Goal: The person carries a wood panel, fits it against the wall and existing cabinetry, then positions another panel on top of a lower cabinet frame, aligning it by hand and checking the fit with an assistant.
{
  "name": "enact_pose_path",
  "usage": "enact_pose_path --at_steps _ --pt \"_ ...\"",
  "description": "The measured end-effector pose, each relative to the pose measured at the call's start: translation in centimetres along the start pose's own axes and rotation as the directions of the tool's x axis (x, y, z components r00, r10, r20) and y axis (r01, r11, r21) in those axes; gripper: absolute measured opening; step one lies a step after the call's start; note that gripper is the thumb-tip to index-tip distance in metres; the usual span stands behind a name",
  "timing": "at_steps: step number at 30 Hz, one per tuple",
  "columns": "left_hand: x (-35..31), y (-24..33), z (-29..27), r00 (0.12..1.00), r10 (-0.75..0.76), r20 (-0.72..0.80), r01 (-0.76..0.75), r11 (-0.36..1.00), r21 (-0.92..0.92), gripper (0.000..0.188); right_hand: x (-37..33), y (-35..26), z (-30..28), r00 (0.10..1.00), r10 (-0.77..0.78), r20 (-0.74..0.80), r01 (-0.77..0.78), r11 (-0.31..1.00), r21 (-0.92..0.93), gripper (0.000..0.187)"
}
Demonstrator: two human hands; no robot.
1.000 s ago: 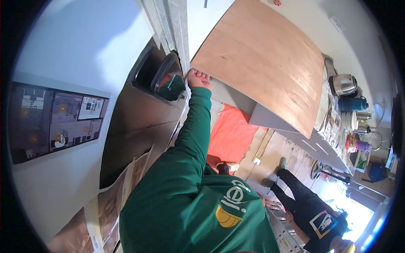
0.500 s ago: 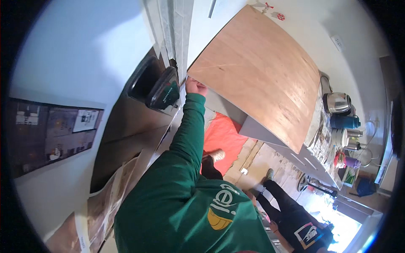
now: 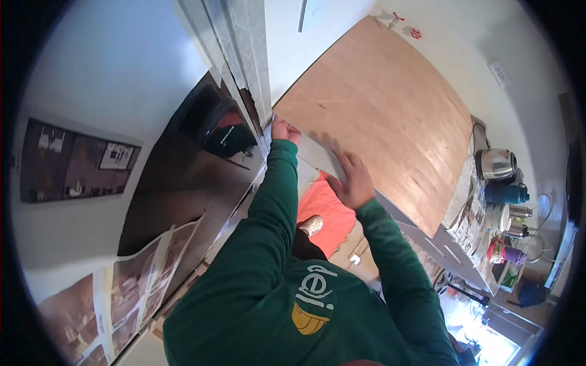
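A large plywood board (image 3: 378, 116) lies on top of a grey cabinet, reaching back to the white wall. At its left corner is my left hand (image 3: 284, 130), its fingers curled closed against the board's front edge. Whatever those fingers hold, if anything, is hidden. Farther right along the same edge, my right hand (image 3: 353, 182) has its fingers spread, the fingertips close to or touching the edge. I cannot tell whether they rest on it. Both forearms are in green sleeves.
A dark appliance box (image 3: 229, 135) stands left of my left hand, by a taped door frame. Right of the board are a kettle (image 3: 495, 163), a teal bottle (image 3: 506, 194) and several cups. Below lies a red sheet (image 3: 326, 207). Two red valve handles (image 3: 415, 34) sit on the wall.
My right hand has come up from below to the board's front edge. The left hand stays at the corner. The co-worker at lower right is now mostly hidden by my right arm.
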State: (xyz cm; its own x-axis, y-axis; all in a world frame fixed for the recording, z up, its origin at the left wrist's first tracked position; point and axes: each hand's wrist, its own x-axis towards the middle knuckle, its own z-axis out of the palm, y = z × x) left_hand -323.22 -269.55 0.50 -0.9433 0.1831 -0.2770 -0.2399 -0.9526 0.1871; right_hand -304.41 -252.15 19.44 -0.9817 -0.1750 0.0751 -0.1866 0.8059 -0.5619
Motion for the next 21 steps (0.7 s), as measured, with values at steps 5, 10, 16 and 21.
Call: enact_pose_path --at_steps 5,10,16,21 --pt "-1.0 -0.4 2.0 0.992 -0.079 -0.101 0.068 0.992 -0.111 0.035 8.3 -2.3 2.7 0.997 0.074 0.022 -0.058 0.903 -0.425 0.094" --pt "-0.3 1.2 -1.6 0.996 -0.083 -0.036 0.083 0.997 -0.01 0.033 9.7 -0.2 7.1 0.999 0.036 0.017 -0.019 0.811 -0.585 0.077" --pt "0.9 1.5 -2.4 0.992 -0.078 -0.103 0.069 0.994 -0.082 0.032 10.0 0.9 7.5 1.0 -0.022 0.006 0.022 0.813 -0.582 0.069" --pt "1.1 -0.6 -3.3 0.985 -0.169 0.022 0.17 0.98 -0.107 0.035 8.8 4.8 7.5 0.988 -0.042 -0.147 -0.017 0.926 -0.376 0.055"
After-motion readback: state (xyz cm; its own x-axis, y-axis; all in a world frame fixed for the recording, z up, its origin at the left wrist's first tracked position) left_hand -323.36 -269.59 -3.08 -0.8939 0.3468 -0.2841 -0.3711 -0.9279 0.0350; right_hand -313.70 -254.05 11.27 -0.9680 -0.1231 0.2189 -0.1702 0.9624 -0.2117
